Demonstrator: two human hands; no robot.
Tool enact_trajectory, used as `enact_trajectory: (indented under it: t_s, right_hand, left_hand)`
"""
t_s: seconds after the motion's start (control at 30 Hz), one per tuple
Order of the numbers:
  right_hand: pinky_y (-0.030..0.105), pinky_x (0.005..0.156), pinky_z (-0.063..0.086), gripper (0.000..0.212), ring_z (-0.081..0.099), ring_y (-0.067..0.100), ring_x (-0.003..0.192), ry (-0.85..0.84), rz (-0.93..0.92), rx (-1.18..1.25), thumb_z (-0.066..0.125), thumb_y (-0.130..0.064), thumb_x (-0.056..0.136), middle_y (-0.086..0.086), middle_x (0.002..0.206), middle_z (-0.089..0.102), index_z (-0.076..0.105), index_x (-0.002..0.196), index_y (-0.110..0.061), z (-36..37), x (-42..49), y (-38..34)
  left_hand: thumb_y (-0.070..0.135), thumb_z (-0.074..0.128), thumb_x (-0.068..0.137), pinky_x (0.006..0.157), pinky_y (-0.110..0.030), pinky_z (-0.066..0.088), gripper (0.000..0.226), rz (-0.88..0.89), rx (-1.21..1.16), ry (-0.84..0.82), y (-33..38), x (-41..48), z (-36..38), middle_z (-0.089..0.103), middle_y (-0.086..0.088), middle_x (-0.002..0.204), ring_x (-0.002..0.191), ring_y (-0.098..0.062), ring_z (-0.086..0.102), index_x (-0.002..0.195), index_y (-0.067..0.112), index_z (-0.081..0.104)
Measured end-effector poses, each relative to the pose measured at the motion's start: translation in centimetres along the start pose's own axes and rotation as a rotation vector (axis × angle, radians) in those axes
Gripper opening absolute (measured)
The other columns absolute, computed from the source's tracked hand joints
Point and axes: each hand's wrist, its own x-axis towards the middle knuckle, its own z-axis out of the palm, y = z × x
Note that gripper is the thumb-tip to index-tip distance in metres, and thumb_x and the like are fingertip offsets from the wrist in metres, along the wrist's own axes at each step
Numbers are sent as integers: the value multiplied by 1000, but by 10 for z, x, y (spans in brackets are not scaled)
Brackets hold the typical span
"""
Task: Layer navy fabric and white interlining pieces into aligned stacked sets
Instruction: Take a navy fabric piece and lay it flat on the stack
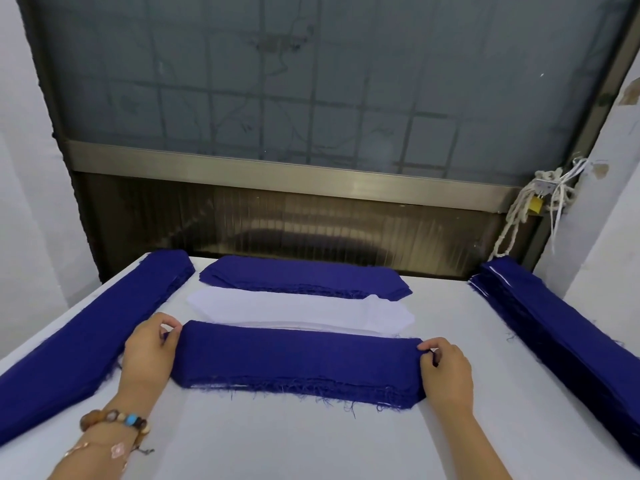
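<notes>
Between the two hands lies a navy stack (pixel 298 362), a long, flat bar of woven cloth with slanted ends and a fraying front edge that sheds loose threads onto the white bench (pixel 277 441). Thin white layers show along its lower edge. The left hand (pixel 149 348) has its fingers (pixel 171 323) curled in a pinch on the stack's left end. The right hand (pixel 446 372) has its fingers (pixel 427 344) curled in a like pinch on the right end. How many layers each pinch takes cannot be told.

Just beyond the fingertips lies the white interlining (pixel 298 308), a thin, soft pile of the same long shape with pointed ends, close behind the stack's far edge. Farther past it sits a far navy pile (pixel 304 275), flat and frayed at its near edge.

Outward of the left fingers runs a left navy bundle (pixel 86 334), thick and long, set at a slant. Outward of the right fingers lies a right navy bundle (pixel 561 323), with white slivers showing among its layers at the far end.

A bead bracelet (pixel 114 419) circles the left wrist. Beyond everything stands a frosted window (pixel 311 81) in a metal frame, with a brass padlock (pixel 536 204) and pale knotted rope (pixel 512 216) at its right corner.
</notes>
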Motion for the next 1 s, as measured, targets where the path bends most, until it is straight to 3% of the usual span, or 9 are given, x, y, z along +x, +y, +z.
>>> enact_trajectory:
  t_s: [0.13,0.2,0.3,0.37,0.53,0.63,0.83,1.0]
  right_hand:
    - [33,82,41,20,46,25,98,78,-30,-37,53,-6,88,4,100,51,65,93,-20,1,-3,0]
    - [31,91,38,24,41,18,107,108,-214,-53,57,-9,86,-2,113,52,66,102,-24,-2,-7,-6]
    - [27,100,33,37,42,5,118,-91,-584,-98,54,-12,85,-15,122,52,66,114,-30,-3,-14,-14]
    - [22,98,35,37,42,0,115,-217,-627,-117,54,-10,86,-21,118,53,68,111,-33,-1,-16,-14]
    - [7,88,31,35,44,-2,104,-304,-573,-156,52,-10,89,-28,101,51,66,102,-39,2,-15,-13]
    - [9,86,30,35,45,-2,99,-304,-560,-169,51,-7,85,-28,97,52,65,98,-37,-1,-15,-19]
    - [21,84,38,22,46,2,90,-337,-580,-281,48,-16,88,-23,96,53,61,95,-33,-4,-14,-25]
    - [21,70,45,15,50,8,81,-362,-596,-397,44,-25,94,-14,85,52,56,87,-30,7,1,-55]
  left_hand:
    - [11,59,93,76,-39,45,12,99,88,43,2,-3,-3,55,-10,102,91,-25,52,104,13,62]
    - [16,56,94,85,-36,44,16,305,90,39,8,-7,-6,60,0,109,101,-17,53,108,21,62]
    - [38,41,99,97,-24,36,28,605,36,-199,16,-16,-10,58,21,120,114,3,49,114,33,65]
    - [48,34,95,99,-22,36,38,680,88,-350,18,-20,-9,55,28,120,117,4,48,111,38,68]
    - [45,44,90,88,-19,43,28,644,93,-387,23,-20,-3,61,27,97,101,0,54,92,38,71]
    - [27,59,93,80,-24,46,14,639,144,-412,31,-15,0,61,22,88,91,-2,54,86,36,68]
    - [41,52,93,59,-16,38,29,658,355,-498,53,1,6,52,11,74,71,-6,51,68,26,54]
    - [34,50,95,67,-23,43,29,669,354,-490,85,11,27,56,9,77,76,-8,52,68,25,54]
